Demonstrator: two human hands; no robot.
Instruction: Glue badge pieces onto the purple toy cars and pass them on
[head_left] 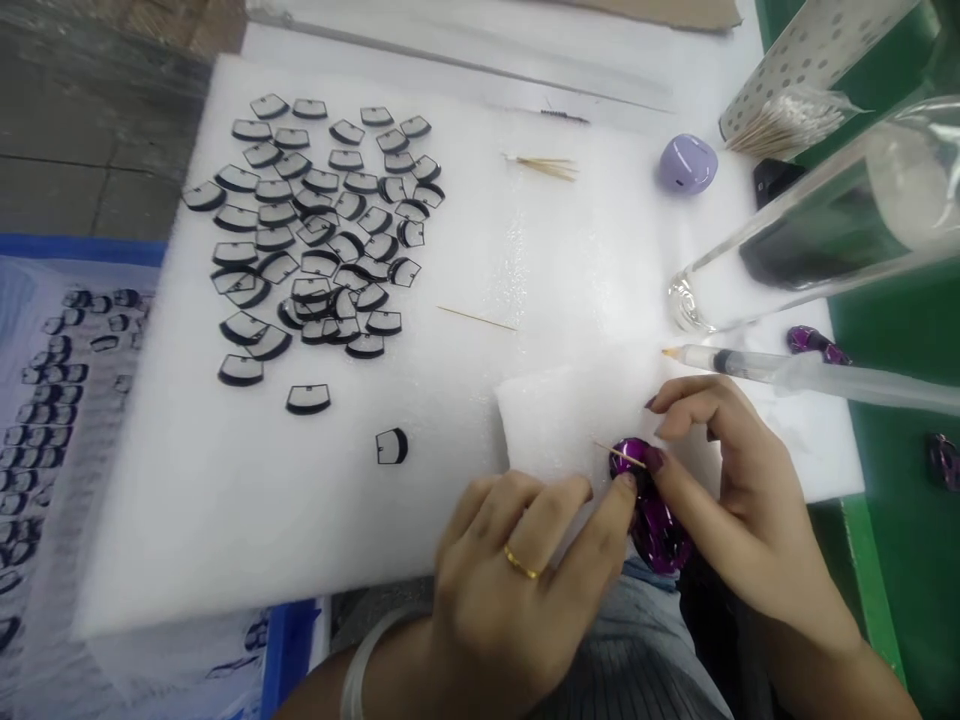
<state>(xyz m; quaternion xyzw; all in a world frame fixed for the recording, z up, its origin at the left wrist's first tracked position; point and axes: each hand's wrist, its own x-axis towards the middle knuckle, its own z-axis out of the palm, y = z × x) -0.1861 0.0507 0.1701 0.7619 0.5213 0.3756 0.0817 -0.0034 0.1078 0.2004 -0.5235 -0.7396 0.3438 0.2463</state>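
My left hand [517, 560], with a gold ring, pinches a shiny purple piece [654, 520] at the near edge of a small white foam pad [555, 420]. My right hand [720, 490] is closed too, gripping a thin wooden stick [619, 454] whose tip rests on the purple piece's top end. Both hands touch the piece. Several black-and-white fan-shaped pieces [322, 220] lie spread on the big white foam sheet [225, 500] at the far left, with single ones [391, 446] closer to me.
A clear syringe [795, 372] lies right of my hands, under a tilted clear tube [810, 220]. A lilac round case [687, 163], loose toothpicks [547, 166] and a bag of cotton swabs [787, 120] sit farther back. More purple pieces [814, 342] lie on the green table. A blue tray [45, 400] holds more pieces at left.
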